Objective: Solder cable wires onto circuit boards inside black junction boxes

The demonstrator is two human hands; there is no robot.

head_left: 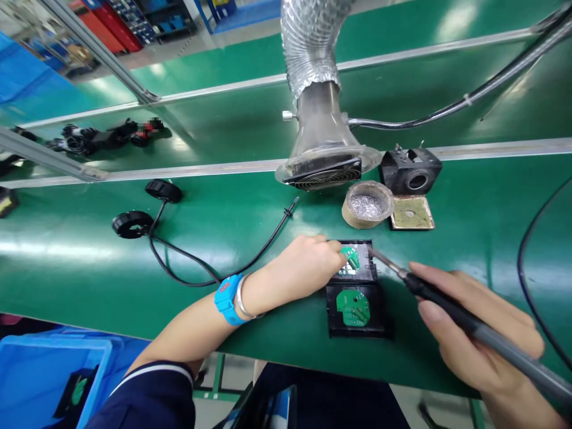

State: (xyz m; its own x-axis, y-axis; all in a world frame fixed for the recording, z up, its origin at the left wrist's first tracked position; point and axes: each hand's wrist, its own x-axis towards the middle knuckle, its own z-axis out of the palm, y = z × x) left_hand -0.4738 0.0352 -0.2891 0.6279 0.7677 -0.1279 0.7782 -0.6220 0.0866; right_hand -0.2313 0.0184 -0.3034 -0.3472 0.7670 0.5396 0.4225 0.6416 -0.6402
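My right hand (480,328) is wrapped around a soldering iron (469,319), whose tip points left at the edge of the upper black case (369,274). A green circuit board (352,260) sits in that case. Over its left side, my left hand (310,265) is closed, the fingertips curled down at the board; what they pinch, if anything, is hidden. On that wrist are a blue band and a silver bangle. Directly below lies a second black case (379,325), holding another green circuit board (353,308) that neither hand touches.
Behind the cases stand a round tub of silvery bits (366,205), a sponge tray (411,213) and a black iron holder (411,171). A fume extractor hood (326,155) hangs above. Black cable (201,265) with round ends lies left. A blue bin (40,369) is at lower left.
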